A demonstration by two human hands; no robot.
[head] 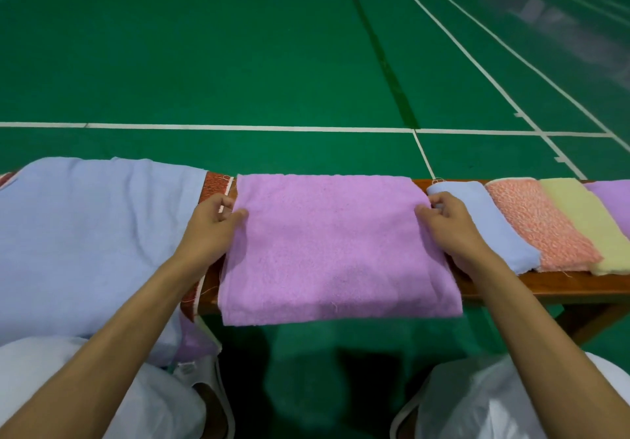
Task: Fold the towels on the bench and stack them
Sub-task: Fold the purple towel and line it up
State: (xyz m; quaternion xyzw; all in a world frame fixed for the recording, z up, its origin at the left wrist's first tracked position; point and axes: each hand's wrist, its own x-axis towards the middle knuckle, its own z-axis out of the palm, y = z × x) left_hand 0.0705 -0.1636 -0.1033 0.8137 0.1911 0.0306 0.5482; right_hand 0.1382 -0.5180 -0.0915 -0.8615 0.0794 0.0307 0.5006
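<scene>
A folded lilac terry towel (330, 247) is laid across the brown wooden surface (545, 283), with its near edge hung over the front. Its left edge is pinched by the left grip (211, 223), the thumb laid on top and the fingers curled at the hem. Its right edge is pinched in the same way by the right grip (450, 220). The towel is thus spanned between the two grips, both placed toward its far half.

To the left, a large loose light-blue towel (85, 234) is spread over the surface. A red patterned cloth (215, 184) is seen under it, just beside the left grip.

To the right, four folded towels are lined up overlapping. A folded light-blue towel (494, 227) is partly covered by the right grip, and is followed by an orange-speckled towel (542, 227), a pale-yellow towel (593, 227) and a second lilac towel (613, 196). A green court floor (204, 63) with white lines is seen beyond.
</scene>
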